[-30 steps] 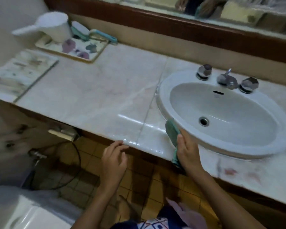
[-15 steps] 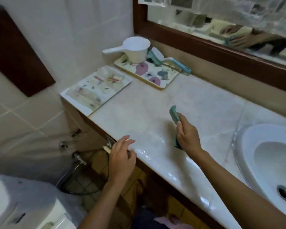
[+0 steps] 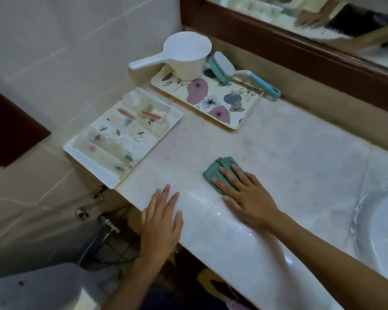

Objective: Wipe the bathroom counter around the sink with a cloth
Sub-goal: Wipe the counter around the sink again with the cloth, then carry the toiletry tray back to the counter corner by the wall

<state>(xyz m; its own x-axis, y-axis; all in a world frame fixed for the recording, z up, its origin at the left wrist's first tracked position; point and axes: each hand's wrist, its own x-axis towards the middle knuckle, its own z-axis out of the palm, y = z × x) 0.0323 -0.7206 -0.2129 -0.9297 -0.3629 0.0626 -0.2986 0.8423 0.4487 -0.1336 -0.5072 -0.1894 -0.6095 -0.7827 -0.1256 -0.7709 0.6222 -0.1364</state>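
Note:
A folded teal cloth (image 3: 215,172) lies flat on the pale marble counter (image 3: 289,157), left of the sink. My right hand (image 3: 244,194) presses down on it with straight, spread fingers; only the cloth's far and left parts show. My left hand (image 3: 160,222) rests flat on the counter's front edge, fingers straight, holding nothing. The white sink (image 3: 383,233) shows only its left rim at the right edge. A wet streak glistens on the counter between my hands.
A flowered tray (image 3: 213,104) at the back holds a white scoop (image 3: 184,57) and a teal brush (image 3: 221,66). A white tray (image 3: 103,166) of small toiletries sits at the counter's left end. A mirror frame (image 3: 300,50) runs behind. Plumbing and a toilet lie below left.
My right hand carried the cloth from the sink's front rim leftward and laid it flat on the counter. My left hand moved up onto the counter edge. The view swung left.

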